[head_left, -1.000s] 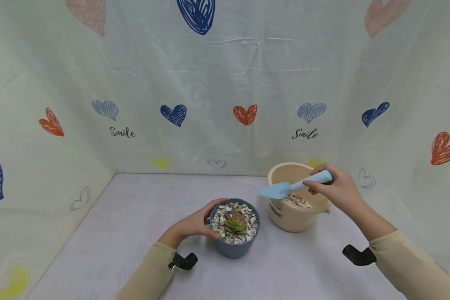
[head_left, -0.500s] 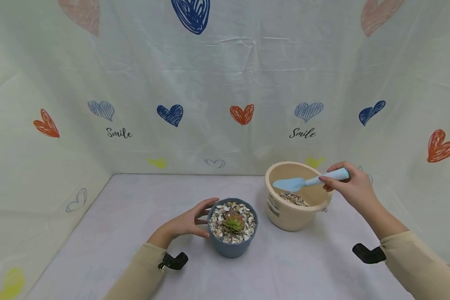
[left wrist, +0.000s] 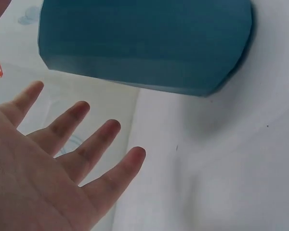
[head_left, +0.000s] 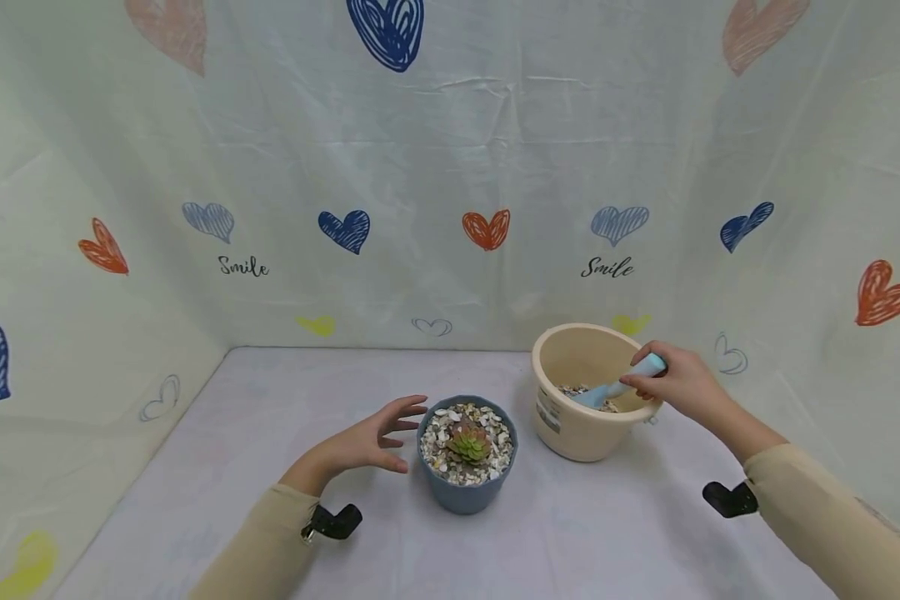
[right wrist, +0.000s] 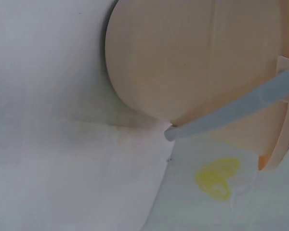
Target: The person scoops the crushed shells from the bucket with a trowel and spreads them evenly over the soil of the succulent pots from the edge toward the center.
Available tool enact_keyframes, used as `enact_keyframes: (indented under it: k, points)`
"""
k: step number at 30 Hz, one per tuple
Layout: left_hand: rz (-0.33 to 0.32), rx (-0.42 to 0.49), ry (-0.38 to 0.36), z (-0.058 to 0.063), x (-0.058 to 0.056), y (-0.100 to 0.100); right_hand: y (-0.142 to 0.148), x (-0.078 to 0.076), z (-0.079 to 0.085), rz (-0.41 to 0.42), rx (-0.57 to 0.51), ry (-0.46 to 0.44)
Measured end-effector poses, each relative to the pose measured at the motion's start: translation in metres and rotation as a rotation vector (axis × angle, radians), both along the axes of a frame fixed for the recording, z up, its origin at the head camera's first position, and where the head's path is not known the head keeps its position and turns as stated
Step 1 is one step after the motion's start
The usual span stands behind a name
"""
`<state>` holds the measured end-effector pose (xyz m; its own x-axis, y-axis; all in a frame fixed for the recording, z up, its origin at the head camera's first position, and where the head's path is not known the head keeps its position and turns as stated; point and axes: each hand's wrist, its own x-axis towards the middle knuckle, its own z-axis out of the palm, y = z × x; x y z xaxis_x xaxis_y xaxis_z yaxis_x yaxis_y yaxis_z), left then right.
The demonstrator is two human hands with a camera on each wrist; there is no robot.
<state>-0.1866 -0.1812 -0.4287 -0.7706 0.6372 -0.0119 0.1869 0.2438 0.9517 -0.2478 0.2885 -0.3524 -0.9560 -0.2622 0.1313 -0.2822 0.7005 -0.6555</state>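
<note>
A blue-grey plant pot (head_left: 461,498) stands upright on the table, holding a green and reddish succulent (head_left: 468,443) in pale pebbles. My left hand (head_left: 365,439) is just left of the pot, fingers spread and apart from it. In the left wrist view, a gap shows between the fingers (left wrist: 108,180) and the pot (left wrist: 144,43). My right hand (head_left: 678,379) grips the handle of a light blue trowel (head_left: 607,392) over the beige bucket (head_left: 581,433). The trowel's blade is down among the pebbles inside, partly hidden by the rim.
The pot and bucket stand close together on the whitish table (head_left: 307,383). A pale curtain (head_left: 420,283) printed with hearts rises behind the table and at both sides. A grey bar (right wrist: 231,108) runs along the bucket's side in the right wrist view.
My left hand has let go of the pot and drawn back leftward. My right hand has moved the trowel from above the bucket's left rim down into the pebbles.
</note>
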Motion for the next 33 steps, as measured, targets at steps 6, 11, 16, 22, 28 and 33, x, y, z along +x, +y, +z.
enact_keyframes:
  k: [6,11,16,22,28,33]
  points:
    - [0.024,-0.029,0.019,0.001,0.003,-0.008,-0.006,-0.011,-0.005,0.036,0.056,-0.041]
    - [0.03,-0.051,0.023,0.005,0.005,-0.014,-0.01,-0.013,-0.002,0.045,0.07,-0.051]
    - [0.033,-0.072,0.033,0.01,0.009,-0.022,-0.011,-0.011,0.006,0.079,0.137,-0.07]
    - [0.065,-0.12,0.054,0.015,0.015,-0.033,-0.01,-0.003,0.015,0.114,0.193,-0.025]
    - [0.081,-0.175,0.083,0.022,0.022,-0.041,-0.002,0.01,0.026,0.098,0.207,-0.001]
    - [0.095,-0.216,0.126,0.029,0.026,-0.049,0.007,0.016,0.027,0.075,0.212,0.005]
